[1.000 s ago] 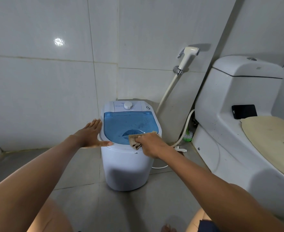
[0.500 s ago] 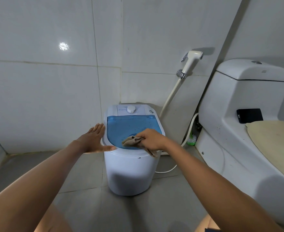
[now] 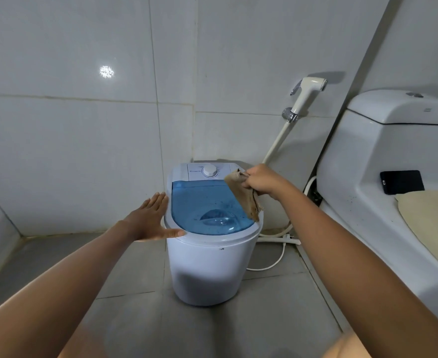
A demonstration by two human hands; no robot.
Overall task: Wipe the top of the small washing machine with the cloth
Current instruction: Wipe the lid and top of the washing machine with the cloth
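Observation:
A small white washing machine (image 3: 207,264) stands on the floor in the corner, with a translucent blue lid (image 3: 202,202) and a white dial (image 3: 209,170) at the back. My right hand (image 3: 261,180) grips a tan cloth (image 3: 246,196) above the lid's right rear edge; the cloth hangs down over the lid's right side. My left hand (image 3: 150,218) is flat with fingers spread against the machine's left rim, thumb resting on the front rim.
A white toilet (image 3: 393,177) stands close on the right, with a black phone (image 3: 402,182) on its ledge. A bidet sprayer (image 3: 307,95) hangs on the wall behind. A white hose and cable (image 3: 277,257) lie on the floor to the machine's right. Tiled walls enclose the corner.
My right hand has lifted the cloth off the front of the lid and moved it up and back to the right rear edge. My left hand has stayed on the left rim.

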